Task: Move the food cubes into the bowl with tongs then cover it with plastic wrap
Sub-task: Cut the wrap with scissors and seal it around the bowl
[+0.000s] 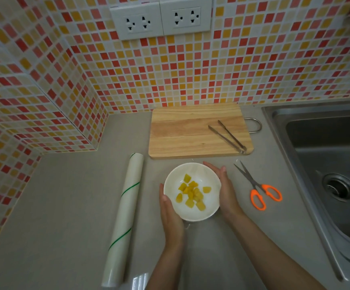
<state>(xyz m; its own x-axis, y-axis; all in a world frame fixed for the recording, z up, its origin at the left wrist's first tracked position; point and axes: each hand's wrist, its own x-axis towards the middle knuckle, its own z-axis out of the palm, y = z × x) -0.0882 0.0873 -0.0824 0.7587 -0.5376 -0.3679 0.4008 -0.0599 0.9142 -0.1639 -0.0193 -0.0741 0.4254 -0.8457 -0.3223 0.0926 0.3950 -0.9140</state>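
On a grey worktop (65,206), from left: a roll of plastic wrap (123,218) lying flat; a white bowl (209,210) of yellow food cubes (192,193), cupped by the left hand (169,214) and right hand (226,191), fingers open flat against its sides; metal tongs (228,136) on a wooden cutting board (182,130) behind; orange-handled scissors (257,188); a steel sink (324,155)

Sink (316,130) cut off right; wrap over bowl (191,214) indiscernible
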